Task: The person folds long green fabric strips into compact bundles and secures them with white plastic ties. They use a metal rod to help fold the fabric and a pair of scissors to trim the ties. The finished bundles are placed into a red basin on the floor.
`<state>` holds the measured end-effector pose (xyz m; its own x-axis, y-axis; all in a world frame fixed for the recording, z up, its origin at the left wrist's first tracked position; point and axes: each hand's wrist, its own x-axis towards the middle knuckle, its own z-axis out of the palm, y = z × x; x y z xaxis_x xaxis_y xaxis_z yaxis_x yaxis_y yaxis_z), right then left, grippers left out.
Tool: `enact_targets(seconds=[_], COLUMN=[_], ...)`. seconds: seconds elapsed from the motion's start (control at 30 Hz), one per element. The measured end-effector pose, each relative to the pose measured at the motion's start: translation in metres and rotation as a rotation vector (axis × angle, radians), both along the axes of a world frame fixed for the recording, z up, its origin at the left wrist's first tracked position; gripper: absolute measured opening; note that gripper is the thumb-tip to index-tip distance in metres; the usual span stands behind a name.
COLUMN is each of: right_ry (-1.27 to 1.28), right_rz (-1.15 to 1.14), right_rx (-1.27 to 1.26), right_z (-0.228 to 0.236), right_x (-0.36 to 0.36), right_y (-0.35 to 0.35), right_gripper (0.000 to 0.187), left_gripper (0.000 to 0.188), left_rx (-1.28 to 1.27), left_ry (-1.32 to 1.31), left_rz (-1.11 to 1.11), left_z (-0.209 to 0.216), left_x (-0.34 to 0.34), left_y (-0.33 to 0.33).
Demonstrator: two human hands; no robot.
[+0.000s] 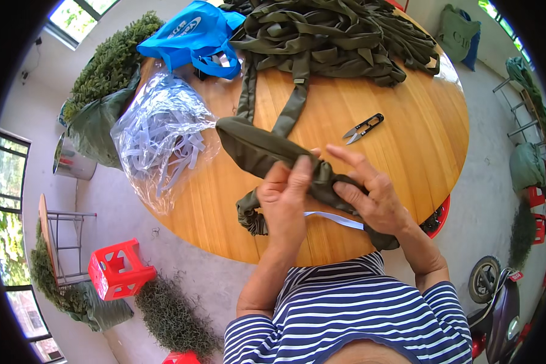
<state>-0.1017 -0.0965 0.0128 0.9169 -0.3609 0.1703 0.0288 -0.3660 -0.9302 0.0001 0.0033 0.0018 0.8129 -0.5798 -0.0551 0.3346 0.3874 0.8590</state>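
An olive-green fabric strap [249, 145], sewn like a tube and bunched in places, is held above the near part of the round table. My left hand [288, 197] pinches it between thumb and fingers. My right hand [373, 191] grips the strap further right, thumb on top and index finger stretched out. Under the hands shows a white elastic band [337, 219], running toward the strap's lower right end. A gathered piece of the same green fabric [252, 213] hangs beside my left hand. Beyond my right hand, black-handled thread snips [364, 128] lie on the wood.
A large heap of green straps [340, 36] covers the far side of the wooden table [406, 145]. At the left are a clear plastic bag of white elastic strips [164, 133] and a blue bag [191, 36]. A red stool [120, 270] and artificial greenery [176, 312] occupy the floor.
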Motion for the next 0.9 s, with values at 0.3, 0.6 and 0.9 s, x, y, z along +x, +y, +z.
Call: enact_targets(seconds=[0.3, 0.6, 0.9], right_ry=[0.244, 0.306, 0.224], right_rz=[0.052, 0.134, -0.023], right_rx=[0.572, 0.683, 0.605], right_z=[0.019, 0.008, 0.004], right_x=[-0.022, -0.035, -0.021], right_y=[-0.024, -0.034, -0.009], right_gripper=[0.036, 0.037, 0.032], left_gripper=[0.029, 0.047, 0.046], left_rx=[-0.27, -0.091, -0.131], left_ry=[0.288, -0.019, 0.166], left_rz=[-0.233, -0.203, -0.2], left_z=[0.011, 0.024, -0.002], left_x=[0.023, 0.062, -0.007], left_y=[0.008, 0.023, 0.001])
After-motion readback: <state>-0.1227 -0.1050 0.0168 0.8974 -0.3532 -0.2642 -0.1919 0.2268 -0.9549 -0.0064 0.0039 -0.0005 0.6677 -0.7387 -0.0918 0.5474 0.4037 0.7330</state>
